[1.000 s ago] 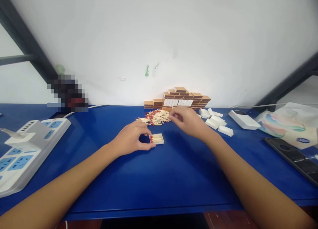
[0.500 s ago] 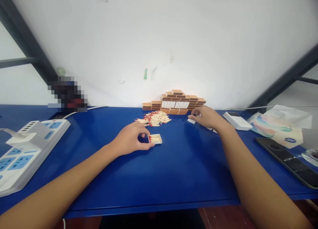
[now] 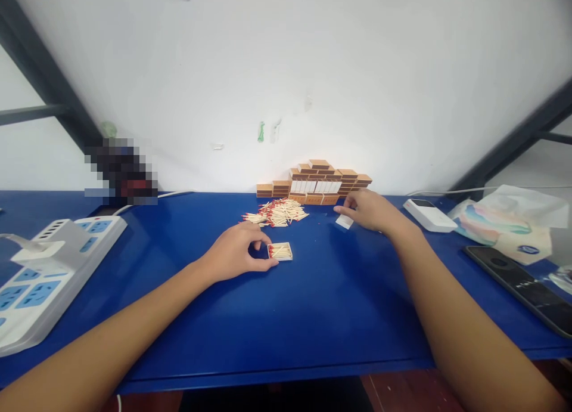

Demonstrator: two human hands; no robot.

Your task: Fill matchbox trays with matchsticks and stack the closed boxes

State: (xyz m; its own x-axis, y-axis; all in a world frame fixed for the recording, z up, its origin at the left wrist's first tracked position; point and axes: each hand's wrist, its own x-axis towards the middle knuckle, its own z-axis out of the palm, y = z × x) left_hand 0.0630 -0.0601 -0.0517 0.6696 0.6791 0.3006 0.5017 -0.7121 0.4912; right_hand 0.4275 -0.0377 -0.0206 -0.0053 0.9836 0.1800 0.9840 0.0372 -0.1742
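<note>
An inner matchbox tray [image 3: 287,259] with red-headed matches in it lies on the blue table. My left hand [image 3: 235,249] grips its left end between thumb and fingers. Farther off to the right, my right hand [image 3: 366,208] is closed, thumb and fingertips at a small white piece of card [image 3: 344,222]. A heap of loose matches [image 3: 279,213] lies beyond the tray. Behind it, brown matchboxes [image 3: 315,199] are stacked against the wall, with a row of white box ends in the middle.
A white power strip [image 3: 100,236] with a plug stands on the left. To the right are a white device [image 3: 429,217], a tissue pack [image 3: 487,221] and a black phone [image 3: 513,281]. Dark metal frame bars [image 3: 58,90] slant at both sides. The white wall bounds the back.
The white card under my right fingertips has shifted slightly toward me and shows more of its face. Other white pieces beneath that hand are now hidden. My left hand stays at the tray.
</note>
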